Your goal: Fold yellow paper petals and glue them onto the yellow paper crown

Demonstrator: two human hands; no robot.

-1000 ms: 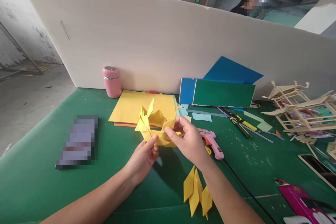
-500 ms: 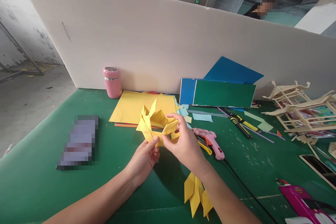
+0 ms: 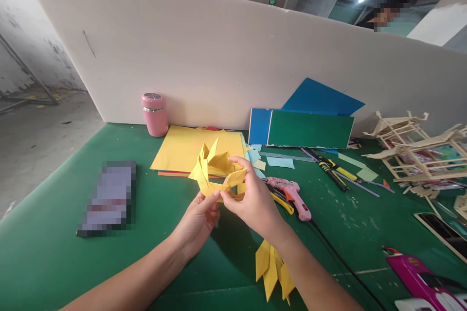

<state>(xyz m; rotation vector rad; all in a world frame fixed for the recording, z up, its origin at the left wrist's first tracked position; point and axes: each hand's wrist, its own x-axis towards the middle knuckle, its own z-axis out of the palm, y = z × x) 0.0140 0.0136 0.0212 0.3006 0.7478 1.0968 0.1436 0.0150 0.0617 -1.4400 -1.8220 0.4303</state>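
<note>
A yellow folded-paper ring with pointed flaps (image 3: 213, 170) is held above the green table (image 3: 54, 252). My left hand (image 3: 199, 221) pinches its near lower edge with thumb and fingers. From the right, my right hand (image 3: 251, 199) grips the ring, thumb on the near edge and fingers curled over a flap. Several loose yellow folded pieces (image 3: 272, 269) lie on the table under my right forearm. A stack of yellow paper sheets (image 3: 182, 148) lies just behind the ring.
A pink cup (image 3: 155, 114) stands by the beige partition (image 3: 219, 53). A pink glue gun (image 3: 292, 194), cutters (image 3: 333, 170), blue and green card sheets (image 3: 310, 129), wooden stick models (image 3: 416, 148) and a magenta tool (image 3: 419, 277) lie to the right. A blurred dark object (image 3: 109, 197) sits left.
My right hand slid left along the ring until its thumb came close to my left fingers. The ring turned slightly and dropped a little. A person behind the partition moved right.
</note>
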